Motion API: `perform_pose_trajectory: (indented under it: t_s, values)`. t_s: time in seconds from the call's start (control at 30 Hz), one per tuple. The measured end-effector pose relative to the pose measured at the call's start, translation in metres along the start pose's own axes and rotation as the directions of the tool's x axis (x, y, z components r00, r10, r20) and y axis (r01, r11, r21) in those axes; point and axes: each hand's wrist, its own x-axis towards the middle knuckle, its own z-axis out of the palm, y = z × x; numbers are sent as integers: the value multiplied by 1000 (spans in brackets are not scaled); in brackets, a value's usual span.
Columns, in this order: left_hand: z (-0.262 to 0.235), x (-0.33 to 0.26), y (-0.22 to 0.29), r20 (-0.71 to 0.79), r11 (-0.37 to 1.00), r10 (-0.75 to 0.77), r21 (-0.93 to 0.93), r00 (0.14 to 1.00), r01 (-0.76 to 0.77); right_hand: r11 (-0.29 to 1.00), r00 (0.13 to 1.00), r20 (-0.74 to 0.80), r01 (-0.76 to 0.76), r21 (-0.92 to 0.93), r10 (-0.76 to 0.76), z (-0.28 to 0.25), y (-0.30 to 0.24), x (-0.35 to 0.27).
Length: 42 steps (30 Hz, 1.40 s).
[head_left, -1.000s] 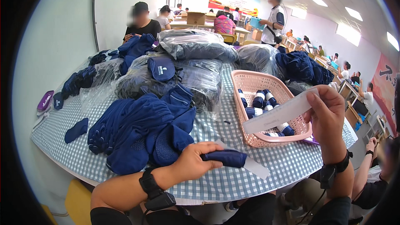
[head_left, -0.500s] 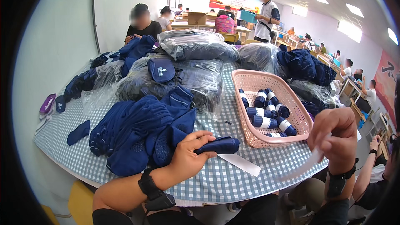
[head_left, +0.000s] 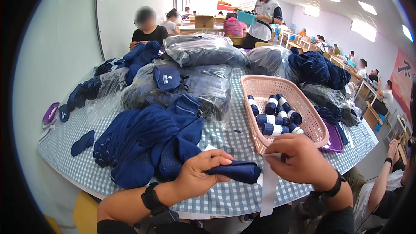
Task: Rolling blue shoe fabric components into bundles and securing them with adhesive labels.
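My left hand (head_left: 201,172) is closed around one end of a navy fabric roll (head_left: 237,172), held level above the table. Beside its free end, my right hand (head_left: 299,159) pinches the top of a white paper strip (head_left: 269,190), which hangs down past the table's front edge. A pile of navy knitted items (head_left: 145,138), some with dotted patches, lies to the left of the roll. Behind my right hand stands a pink plastic basket (head_left: 318,135); inside are several navy rolls (head_left: 274,129) with white bands around them.
Clear plastic bags of dark goods (head_left: 203,51) are stacked at the back, with a navy pouch (head_left: 167,78) on them. A purple tray (head_left: 334,138) sits right of the basket. A checked cloth (head_left: 216,199) covers the table. Other people work nearby; a person (head_left: 265,15) stands beyond the bags.
My right hand has moved left and inward with the paper strip, up to the roll's end. The roll in my left hand has shifted slightly right and down.
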Motion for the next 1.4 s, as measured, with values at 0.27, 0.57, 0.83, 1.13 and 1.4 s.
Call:
perform_pose_trajectory:
  t_s: [0.27, 0.57, 0.83, 1.13, 1.4]
  values:
    - [5, -8, 0, 172, 971, -157, -153, 973, 183, 977, 993, -88, 98, 188, -83, 53, 17, 14]
    - [3, -4, -10, 119, 969, -245, 55, 962, 240, 877, 943, -241, 306, 370, -227, 74, 27, 8]
    - [5, -9, -17, 17, 976, -156, 160, 988, 151, 868, 958, -224, 261, 423, -178, 95, 34, -6]
    - [7, -7, -11, -83, 962, -86, 253, 993, 104, 817, 948, -266, 291, 498, -176, 104, 36, -8]
    - [5, -7, -15, -132, 940, -29, 335, 991, 72, 798, 969, -247, 171, 577, -29, 113, 36, -9]
